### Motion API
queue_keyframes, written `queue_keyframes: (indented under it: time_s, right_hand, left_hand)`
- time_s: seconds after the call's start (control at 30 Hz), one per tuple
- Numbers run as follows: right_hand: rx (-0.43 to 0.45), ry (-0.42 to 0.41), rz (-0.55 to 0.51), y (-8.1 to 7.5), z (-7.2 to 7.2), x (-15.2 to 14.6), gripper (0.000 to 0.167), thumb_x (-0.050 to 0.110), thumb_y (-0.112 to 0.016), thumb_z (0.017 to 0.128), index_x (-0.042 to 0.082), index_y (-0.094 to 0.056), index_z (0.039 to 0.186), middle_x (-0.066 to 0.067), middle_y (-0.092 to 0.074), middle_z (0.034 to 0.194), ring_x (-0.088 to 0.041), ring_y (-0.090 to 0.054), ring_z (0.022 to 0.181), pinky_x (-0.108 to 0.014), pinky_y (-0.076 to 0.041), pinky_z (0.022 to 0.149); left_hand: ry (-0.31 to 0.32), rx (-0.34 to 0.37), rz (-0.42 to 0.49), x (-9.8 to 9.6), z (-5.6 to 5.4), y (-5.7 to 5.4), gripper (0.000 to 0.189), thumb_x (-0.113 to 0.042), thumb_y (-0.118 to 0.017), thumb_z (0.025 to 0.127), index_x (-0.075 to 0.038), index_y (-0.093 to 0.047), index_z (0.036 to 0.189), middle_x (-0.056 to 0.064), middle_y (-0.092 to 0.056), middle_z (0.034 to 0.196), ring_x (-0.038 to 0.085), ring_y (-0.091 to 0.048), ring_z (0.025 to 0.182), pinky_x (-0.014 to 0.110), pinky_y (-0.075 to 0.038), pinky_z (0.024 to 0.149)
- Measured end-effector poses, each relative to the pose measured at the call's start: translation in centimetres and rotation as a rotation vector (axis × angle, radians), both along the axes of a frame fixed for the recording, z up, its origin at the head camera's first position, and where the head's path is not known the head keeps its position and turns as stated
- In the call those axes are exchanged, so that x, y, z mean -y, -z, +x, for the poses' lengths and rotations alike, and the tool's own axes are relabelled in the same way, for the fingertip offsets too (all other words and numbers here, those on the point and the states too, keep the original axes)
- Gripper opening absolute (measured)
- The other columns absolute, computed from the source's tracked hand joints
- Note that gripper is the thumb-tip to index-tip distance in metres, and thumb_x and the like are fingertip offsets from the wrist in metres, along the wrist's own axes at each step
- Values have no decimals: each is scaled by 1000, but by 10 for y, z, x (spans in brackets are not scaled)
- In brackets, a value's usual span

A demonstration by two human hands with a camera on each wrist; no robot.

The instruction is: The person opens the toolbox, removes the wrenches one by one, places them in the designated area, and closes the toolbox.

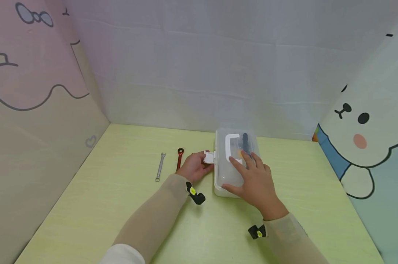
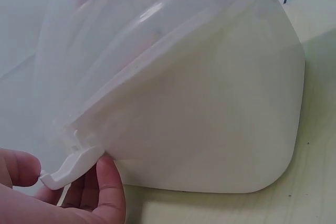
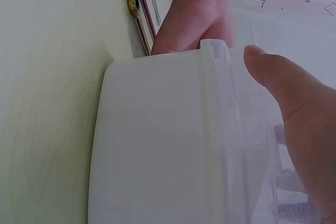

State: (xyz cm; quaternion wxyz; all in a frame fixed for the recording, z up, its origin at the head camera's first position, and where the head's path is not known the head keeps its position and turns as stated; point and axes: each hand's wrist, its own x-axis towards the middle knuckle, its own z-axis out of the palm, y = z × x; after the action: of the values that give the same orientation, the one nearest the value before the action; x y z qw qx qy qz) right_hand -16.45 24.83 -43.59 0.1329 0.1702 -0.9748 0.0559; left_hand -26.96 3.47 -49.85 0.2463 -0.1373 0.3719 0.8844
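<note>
A plastic storage box [image 1: 223, 187] with a clear lid [image 2: 131, 30] and a white carrying handle [image 1: 228, 146] stands on the table. My left hand [image 1: 194, 168] is at its left side and pinches the white latch [image 2: 76, 166], which sticks out from the box, between thumb and fingers. Over the lid spreads my right hand [image 1: 255, 179], fingers apart, with the fingertips at the handle and the thumb [image 3: 283, 77] near the lid's front edge. A dark tool [image 1: 245, 141] shows through the lid.
Left of the box lie a silver wrench [image 1: 160, 167] and a red wrench [image 1: 179, 159], partly behind my left hand. A gold wrench [image 3: 137, 19] shows beside them in the right wrist view. Printed cloth walls [image 1: 199, 73] enclose the table's back and sides.
</note>
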Motion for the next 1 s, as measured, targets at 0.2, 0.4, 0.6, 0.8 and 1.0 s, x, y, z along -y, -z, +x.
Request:
queue_keyframes:
  time_s: [0.2,0.4,0.6,0.8,1.0]
  right_hand:
    - [16,9,-4,0,0,1,93,76,-74,76,28,-53,153,-16,-38,160,-46,-31,144,-71,-41,99]
    - [21,17,1,-1,1,1,93,77,-74,76,28,-54,152,-16,-38,160,-45,-31,145,-71,-40,99]
    - [28,22,2,-2,2,1,94,77,-74,75,28,-53,152,-16,-38,160,-45,-31,145,-70,-40,100]
    - [10,16,-2,-2,3,1,93,76,-75,75,27,-55,151,-17,-41,158,-46,-32,144,-71,-41,98]
    - [-3,5,-12,-2,3,1,93,75,-75,75,27,-55,151,-17,-41,159,-45,-33,143,-71,-41,99]
  left_hand:
    - [-16,-8,-31,1,2,-3,46,-6,-39,109,0,-40,154,20,-48,145,32,-51,129,45,-46,108]
    - [-22,-18,-19,3,4,-10,50,-7,-39,109,-1,-33,158,22,-44,150,37,-49,134,48,-45,110]
    - [-36,-37,-24,3,4,-16,50,-6,-38,108,2,-32,158,26,-41,149,40,-49,133,50,-45,109]
    - [-35,-79,-97,3,2,-20,51,-3,-42,104,5,-36,154,27,-47,139,40,-55,123,51,-47,106]
    - [27,-134,-179,5,-1,-24,54,-3,-46,102,3,-37,154,25,-49,139,35,-59,116,48,-51,103]
